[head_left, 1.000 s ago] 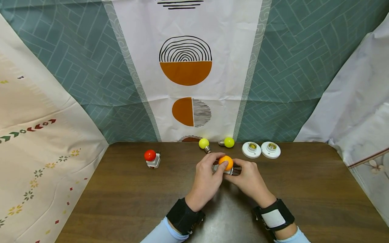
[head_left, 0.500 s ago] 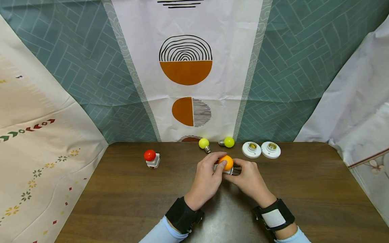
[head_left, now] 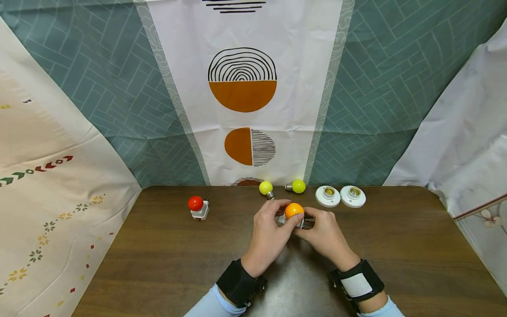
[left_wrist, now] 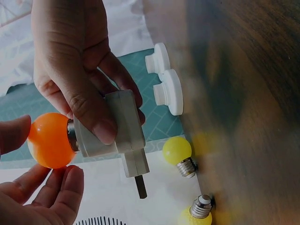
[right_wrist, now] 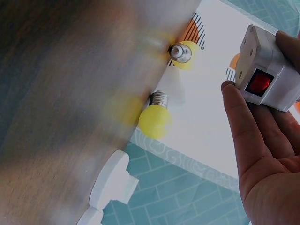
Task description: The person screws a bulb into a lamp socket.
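An orange light bulb (head_left: 294, 211) sits by its metal base in a white plug-in lamp socket (left_wrist: 119, 124) with a flat metal prong. My left hand (head_left: 267, 233) has its thumb and curled fingers around the bulb's globe. The right hand (head_left: 328, 233) grips the socket body between thumb and fingers. In the right wrist view, the socket (right_wrist: 269, 70) shows a red rocker switch (right_wrist: 259, 83) on one side. Fingers partly cover the socket in the head view.
Two yellow bulbs, one (head_left: 266, 188) nearer the left and the other (head_left: 298, 186) to its right, lie at the table's back edge. Two round white lamp holders (head_left: 328, 200) stand right of them. A red bulb (head_left: 195, 203) in a white plug socket rests at left.
The left thumb has slid right and down to the near side of the orange bulb, and the left fingers have shifted slightly left. The right hand stays put with the socket.
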{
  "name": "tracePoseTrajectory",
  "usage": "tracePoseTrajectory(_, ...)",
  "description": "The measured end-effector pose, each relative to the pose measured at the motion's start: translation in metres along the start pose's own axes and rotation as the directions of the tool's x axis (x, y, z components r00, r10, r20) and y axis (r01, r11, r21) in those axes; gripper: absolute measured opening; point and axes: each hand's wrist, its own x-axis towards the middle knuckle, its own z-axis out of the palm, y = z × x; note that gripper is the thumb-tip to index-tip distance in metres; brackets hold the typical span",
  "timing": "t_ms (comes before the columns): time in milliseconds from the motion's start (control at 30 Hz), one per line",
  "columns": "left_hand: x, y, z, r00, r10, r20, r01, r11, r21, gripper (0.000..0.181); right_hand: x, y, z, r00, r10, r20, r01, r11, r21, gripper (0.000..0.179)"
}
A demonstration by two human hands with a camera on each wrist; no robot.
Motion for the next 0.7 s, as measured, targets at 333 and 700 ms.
tracePoseTrajectory(333,0.0011,0.0014,-0.0007,0.999,0.037,0.039,-0.036,0.999,-0.029,0.032,-0.0004,0.0002,0.0003,1.0,-0.009,-0.01,0.009,1.0,-0.008,0.042)
tracePoseTrajectory(700,0.0028,0.001,-0.0022,0.991,0.086,0.101,-0.085,0.996,-0.009,0.029,-0.0005,-0.0007,0.0006,1.0,-0.012,-0.013,0.012,1.0,-0.006,0.04)
